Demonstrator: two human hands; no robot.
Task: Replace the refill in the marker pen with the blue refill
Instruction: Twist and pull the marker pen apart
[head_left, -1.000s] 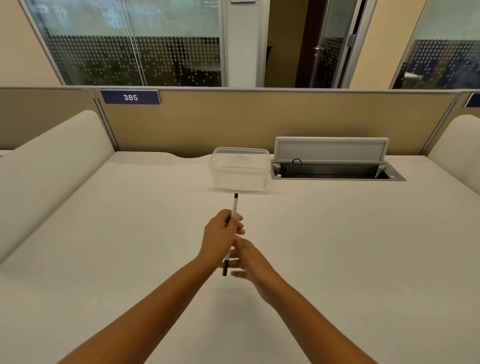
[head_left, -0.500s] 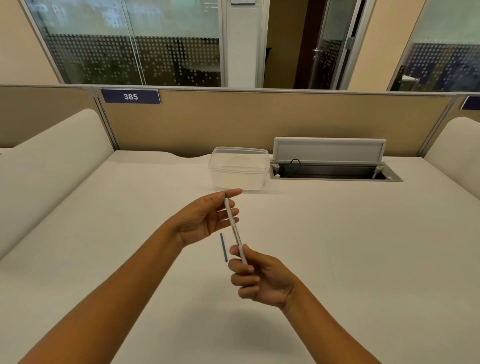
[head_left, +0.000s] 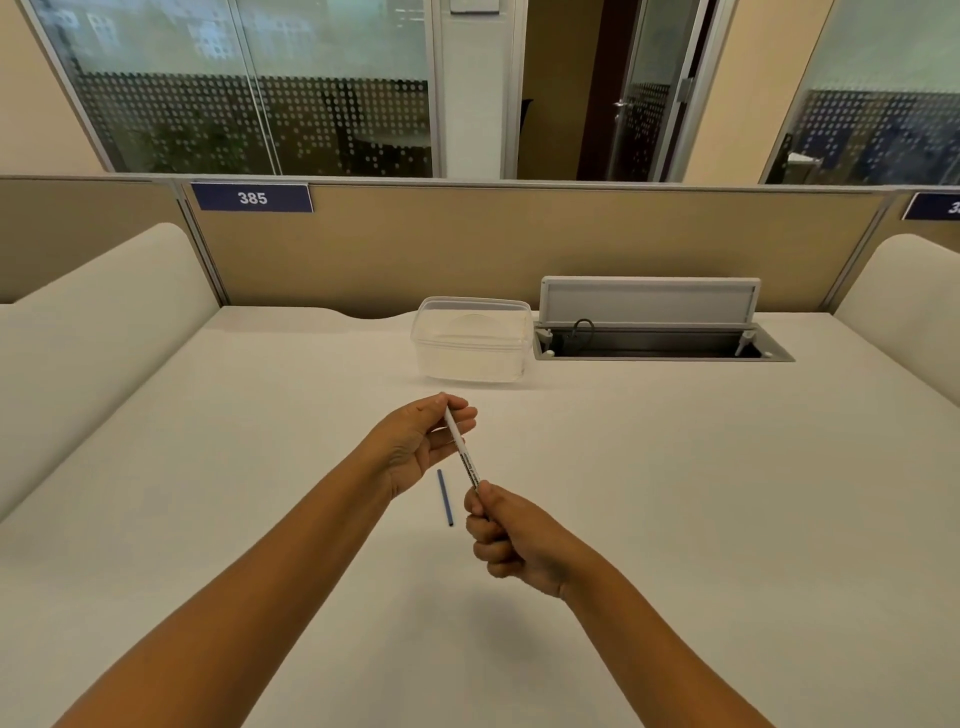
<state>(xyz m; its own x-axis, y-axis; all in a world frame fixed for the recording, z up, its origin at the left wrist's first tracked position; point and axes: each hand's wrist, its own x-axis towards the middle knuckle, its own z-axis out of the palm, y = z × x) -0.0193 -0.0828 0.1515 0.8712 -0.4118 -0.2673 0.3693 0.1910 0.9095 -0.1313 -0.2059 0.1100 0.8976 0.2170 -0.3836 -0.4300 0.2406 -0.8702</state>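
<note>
- A nameplate (head_left: 252, 197) reading 385 hangs on the tan partition (head_left: 467, 244) at the far left of the white desk (head_left: 675, 493).
- The left hand (head_left: 415, 447) reaches in from the lower left, palm turned up and wrist bent back, thumb and fingertips pinching the far end of the marker pen (head_left: 462, 451); the other fingers curl loosely beneath it.
- The blue refill (head_left: 444, 497) lies flat on the desk just below the left hand, between the two hands, touched by neither.
- The pen slants from upper left to lower right, raised above the desk and spanning both hands.
- The right hand (head_left: 511, 538) comes from the lower right, curled into a fist around the pen's near end, thumb pressed on top.
- A clear plastic box (head_left: 471, 339) sits beyond the hands, beside an open cable hatch (head_left: 654, 332).
</note>
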